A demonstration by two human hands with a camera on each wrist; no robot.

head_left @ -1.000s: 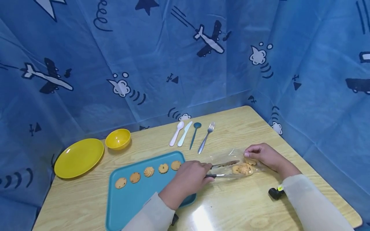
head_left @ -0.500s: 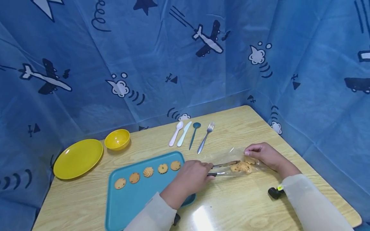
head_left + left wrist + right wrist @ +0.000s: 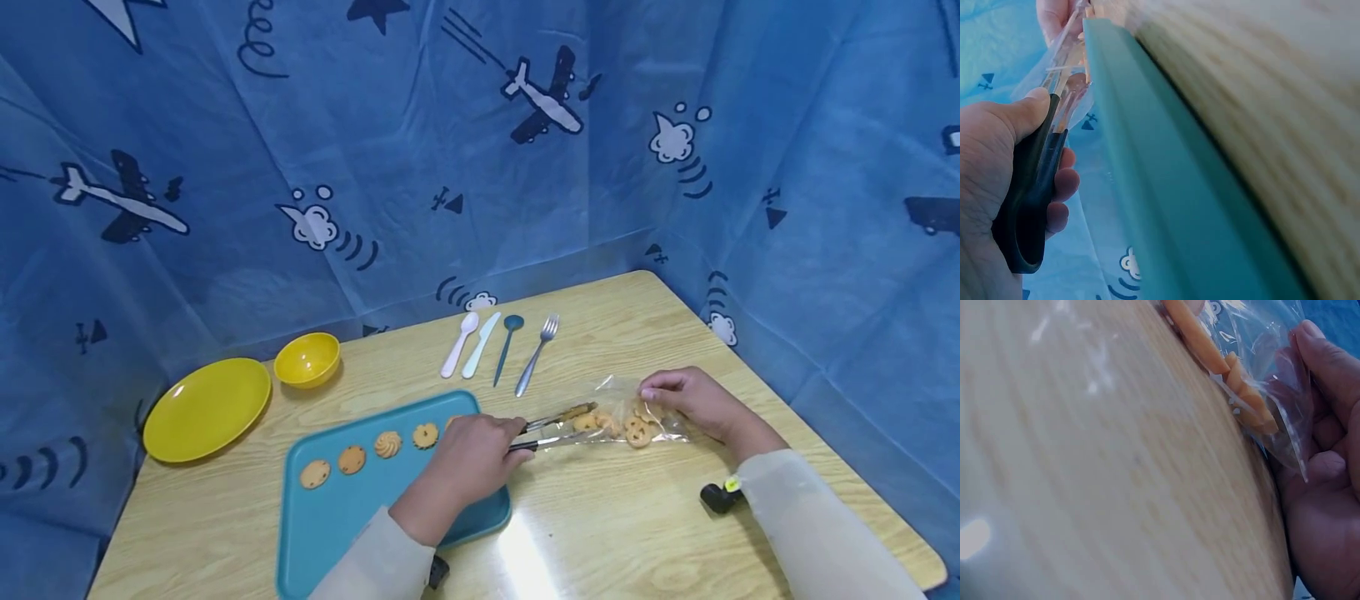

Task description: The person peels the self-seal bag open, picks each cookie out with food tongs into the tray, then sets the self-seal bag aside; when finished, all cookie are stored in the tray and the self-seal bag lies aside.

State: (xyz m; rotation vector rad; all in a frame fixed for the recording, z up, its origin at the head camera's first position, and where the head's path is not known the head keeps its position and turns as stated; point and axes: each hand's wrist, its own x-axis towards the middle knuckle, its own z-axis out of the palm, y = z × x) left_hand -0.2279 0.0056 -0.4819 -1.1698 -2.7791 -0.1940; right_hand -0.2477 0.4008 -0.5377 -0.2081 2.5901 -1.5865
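Note:
My left hand (image 3: 472, 458) grips a pair of tongs by its black handles (image 3: 1030, 200), over the right edge of the blue-green tray (image 3: 352, 533). The tongs' metal arms (image 3: 558, 417) stand apart and reach into a clear plastic bag (image 3: 615, 392) lying on the table. Several cookies (image 3: 637, 432) are in the bag, one close by the tongs' tips. At the bag's right end, my right hand (image 3: 693, 404) pinches the plastic between thumb and fingers. Several cookies (image 3: 387, 444) lie in a row on the tray, the rightmost partly hidden behind my left hand.
Behind the tray lie a pink spoon (image 3: 459, 346), a pale green knife (image 3: 481, 346), a dark green spoon (image 3: 508, 350) and a metal fork (image 3: 537, 354). A yellow plate (image 3: 206, 410) and yellow bowl (image 3: 307, 361) stand at the back left. A blue curtain (image 3: 420, 167) hangs behind the table.
My left hand and the tongs have moved left, drawing back partway from the bag. The cookies in the bag have spread apart. My right hand keeps its pinch on the bag.

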